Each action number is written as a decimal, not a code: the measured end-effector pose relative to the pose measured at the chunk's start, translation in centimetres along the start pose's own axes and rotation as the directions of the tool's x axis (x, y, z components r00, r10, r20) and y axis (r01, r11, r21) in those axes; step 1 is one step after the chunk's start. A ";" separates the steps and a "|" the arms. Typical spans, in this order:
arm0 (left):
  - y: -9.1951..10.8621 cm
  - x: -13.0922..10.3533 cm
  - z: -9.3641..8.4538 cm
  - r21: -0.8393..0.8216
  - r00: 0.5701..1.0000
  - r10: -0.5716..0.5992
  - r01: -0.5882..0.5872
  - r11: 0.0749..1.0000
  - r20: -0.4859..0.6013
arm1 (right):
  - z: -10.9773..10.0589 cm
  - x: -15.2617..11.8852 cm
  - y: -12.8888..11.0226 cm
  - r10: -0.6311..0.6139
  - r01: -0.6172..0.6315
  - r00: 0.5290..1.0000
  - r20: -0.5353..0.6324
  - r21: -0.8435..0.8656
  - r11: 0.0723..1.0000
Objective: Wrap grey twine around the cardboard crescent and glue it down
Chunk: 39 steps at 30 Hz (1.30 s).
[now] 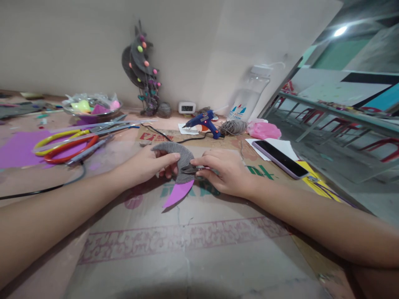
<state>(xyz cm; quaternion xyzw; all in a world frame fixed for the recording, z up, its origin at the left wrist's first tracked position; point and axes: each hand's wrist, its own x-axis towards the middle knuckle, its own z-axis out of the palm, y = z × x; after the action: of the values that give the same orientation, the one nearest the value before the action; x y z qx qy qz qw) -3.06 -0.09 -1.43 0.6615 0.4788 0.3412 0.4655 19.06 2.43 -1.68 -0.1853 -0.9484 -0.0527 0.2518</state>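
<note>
A crescent shape [181, 151] is mostly wrapped in grey yarn, and its lower tip [178, 194] shows bare purple. My left hand [158, 164] grips the crescent's upper left part, thumb on top and fingers curled beneath. At the crescent's right edge, my right hand [218, 168] is closed around a small dark pointed tool [190, 169] that lies against the wrapped yarn. The tool's exact kind is hard to make out. Both hands are just above a cardboard sheet [140, 249].
Behind the hands are a blue glue gun [204, 121], a yarn ball [233, 127], a small clock [187, 108] and a water bottle [249, 93]. Scissors [71, 145] and a bowl [93, 116] sit left. A phone [279, 158] lies right. A decorated hanging [143, 66] is against the wall.
</note>
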 end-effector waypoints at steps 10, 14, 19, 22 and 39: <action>0.3 0.0 0.0 0.016 0.999 -0.043 0.043 0.999 0.012 | 0.1 0.2 -0.2 -0.046 0.046 0.999 0.008 -0.053 0.998; 0.6 -0.1 0.2 0.045 0.998 -0.057 0.057 0.997 0.002 | 0.1 0.2 -0.2 -0.054 0.053 0.999 0.000 -0.062 0.997; 0.7 -0.2 0.1 0.060 0.999 -0.054 0.054 0.997 -0.003 | 0.2 0.4 -0.2 -0.056 0.056 0.998 0.002 -0.074 0.996; 0.5 -0.1 0.1 0.060 0.999 -0.043 0.043 0.997 0.003 | 0.3 0.3 -0.1 -0.060 0.059 0.998 -0.010 -0.067 0.996; -0.3 -0.1 0.0 -0.013 1.000 -0.004 0.004 1.000 0.010 | -0.1 0.4 -0.8 0.224 -0.210 0.973 -0.052 0.194 0.958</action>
<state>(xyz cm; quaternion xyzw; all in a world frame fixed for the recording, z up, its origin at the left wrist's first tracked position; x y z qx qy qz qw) -3.13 -0.12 -1.69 0.6592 0.4758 0.3401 0.4727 18.49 1.85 -1.43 -0.2618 -0.9131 0.0580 0.3071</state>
